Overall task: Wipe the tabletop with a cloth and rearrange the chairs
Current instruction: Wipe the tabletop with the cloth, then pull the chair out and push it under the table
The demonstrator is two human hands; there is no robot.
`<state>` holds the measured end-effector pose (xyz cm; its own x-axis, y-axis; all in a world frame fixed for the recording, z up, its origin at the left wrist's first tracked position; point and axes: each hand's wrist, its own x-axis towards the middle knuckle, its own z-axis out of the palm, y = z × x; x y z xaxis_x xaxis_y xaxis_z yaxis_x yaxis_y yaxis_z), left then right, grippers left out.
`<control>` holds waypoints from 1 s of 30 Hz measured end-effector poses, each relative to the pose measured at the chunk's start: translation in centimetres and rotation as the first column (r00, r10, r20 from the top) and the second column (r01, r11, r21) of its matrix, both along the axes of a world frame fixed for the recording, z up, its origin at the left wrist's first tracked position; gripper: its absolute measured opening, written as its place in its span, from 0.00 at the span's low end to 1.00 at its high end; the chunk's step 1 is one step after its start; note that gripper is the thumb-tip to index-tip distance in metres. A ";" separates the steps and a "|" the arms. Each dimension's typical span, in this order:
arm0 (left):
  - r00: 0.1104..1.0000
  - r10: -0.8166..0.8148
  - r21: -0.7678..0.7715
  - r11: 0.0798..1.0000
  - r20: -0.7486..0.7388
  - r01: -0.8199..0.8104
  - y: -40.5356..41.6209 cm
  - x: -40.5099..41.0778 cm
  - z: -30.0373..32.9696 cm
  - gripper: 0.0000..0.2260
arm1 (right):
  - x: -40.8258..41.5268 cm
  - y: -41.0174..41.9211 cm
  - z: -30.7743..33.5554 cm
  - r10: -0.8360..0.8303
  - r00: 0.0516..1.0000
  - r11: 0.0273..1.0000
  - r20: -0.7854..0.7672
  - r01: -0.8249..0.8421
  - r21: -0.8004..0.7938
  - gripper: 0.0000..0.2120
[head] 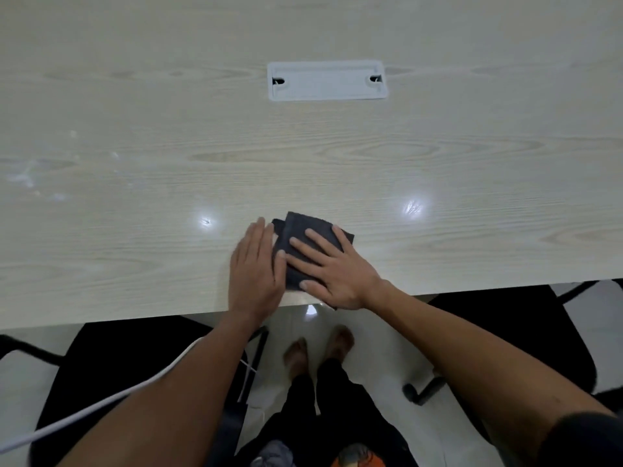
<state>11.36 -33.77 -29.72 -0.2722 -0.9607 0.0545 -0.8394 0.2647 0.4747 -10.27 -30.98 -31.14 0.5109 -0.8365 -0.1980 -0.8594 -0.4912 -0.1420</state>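
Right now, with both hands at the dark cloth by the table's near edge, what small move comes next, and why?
Probably sweep the cloth left under the flat right hand: dusty smudges mark the tabletop there, and the left hand only rests beside the cloth's edge.

grey cable hatch [327, 80], white cable [101, 404], tiled floor [381, 365]

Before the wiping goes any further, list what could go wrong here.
1. The dark cloth lies at the table edge, one corner apparently hanging over; a pull toward the body could drag it off.
2. The white cable runs beside the left arm and might snag.
3. Two black chairs stand close on either side of the feet, so a sideways step could bump them.
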 end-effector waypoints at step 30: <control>0.782 -0.499 0.064 0.855 0.372 0.515 5.6 -5.6 4.6 0.15 | -3.4 11.1 5.9 -0.654 0.715 0.749 0.248 0.658 0.075 0.17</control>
<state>5.71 -28.15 -25.09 -0.7269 -0.6775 -0.1125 -0.6865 0.7127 0.1442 -13.69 -19.86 -25.26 -0.1389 -0.9821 -0.1274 -0.9046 0.1782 -0.3872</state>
